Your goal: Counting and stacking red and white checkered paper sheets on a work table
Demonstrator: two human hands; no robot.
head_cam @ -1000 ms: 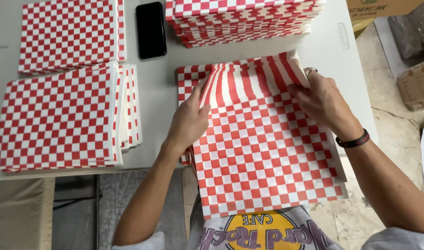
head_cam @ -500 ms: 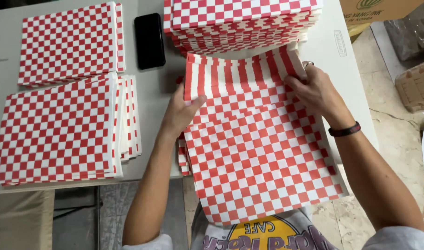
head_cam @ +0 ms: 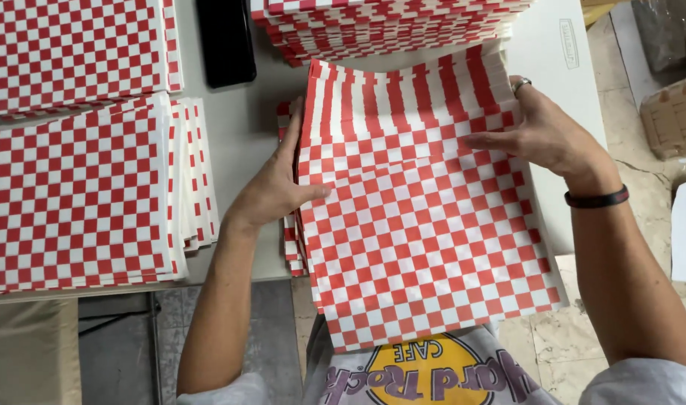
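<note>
Both hands [head_cam: 275, 187] [head_cam: 542, 135] flat on thin checkered paper sheet [head_cam: 425, 240].

Two bare forearms, sleeves ending near the elbows in pale grey-white cloth. Left hand [head_cam: 272, 191] without ornament. Right hand [head_cam: 542, 135] with a thin silver-coloured ring [head_cam: 521, 84] on one finger and a narrow dark band [head_cam: 596, 199] around the wrist (watch or bracelet, not distinguishable). Light grey shirt [head_cam: 433, 375] with round yellow printed emblem and purple lettering across the chest.
</note>
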